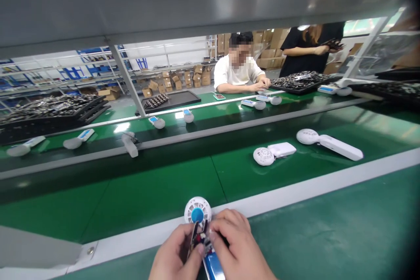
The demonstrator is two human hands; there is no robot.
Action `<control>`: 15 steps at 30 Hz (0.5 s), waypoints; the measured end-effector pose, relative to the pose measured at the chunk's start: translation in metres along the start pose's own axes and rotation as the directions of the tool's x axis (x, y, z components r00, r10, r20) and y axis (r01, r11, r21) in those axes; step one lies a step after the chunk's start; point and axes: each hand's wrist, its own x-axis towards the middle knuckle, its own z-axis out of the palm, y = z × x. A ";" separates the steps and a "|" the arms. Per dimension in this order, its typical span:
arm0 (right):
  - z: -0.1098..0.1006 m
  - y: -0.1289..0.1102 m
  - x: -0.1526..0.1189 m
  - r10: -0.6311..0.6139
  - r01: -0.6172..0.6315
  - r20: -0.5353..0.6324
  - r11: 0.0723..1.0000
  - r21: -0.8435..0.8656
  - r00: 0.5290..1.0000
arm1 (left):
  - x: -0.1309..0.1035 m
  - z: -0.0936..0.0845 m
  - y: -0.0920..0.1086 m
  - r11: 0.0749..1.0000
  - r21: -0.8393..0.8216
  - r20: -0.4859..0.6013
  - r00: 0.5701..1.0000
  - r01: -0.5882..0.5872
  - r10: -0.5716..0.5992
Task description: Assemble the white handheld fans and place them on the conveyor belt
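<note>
At the bottom centre, my left hand [179, 253] and my right hand [234, 243] are both closed around a small white fan [197, 211] with a blue disc at its hub. The round head points away from me, over the white rail. Below it, between my fingers, the body shows dark strips, small red and dark parts and a blue block [215, 266]. My left thumb presses near the inner parts from the left. The fingers of my right hand pinch at the other side; their tips partly hide the inside.
White fans [263, 156] [341, 147] lie on the green belt [157, 183] beyond the white rail [278, 197]. A farther belt carries several more. Trays of dark metallic parts [300, 79] [49, 109] stand behind. Two people work across; a grey panel hangs overhead.
</note>
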 end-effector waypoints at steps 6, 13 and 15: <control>0.003 -0.011 -0.005 0.068 -0.065 -0.033 0.993 0.098 0.997 | 0.003 -0.010 0.001 0.797 0.432 -0.056 0.869 -0.422 0.491; -0.004 -0.023 -0.001 0.248 -0.251 0.052 0.966 0.059 0.967 | 0.006 -0.009 0.000 0.600 0.520 0.046 0.721 -0.609 0.692; -0.006 -0.025 0.001 0.266 -0.270 0.069 0.962 0.051 0.961 | 0.007 -0.009 -0.001 0.613 0.521 0.042 0.735 -0.594 0.677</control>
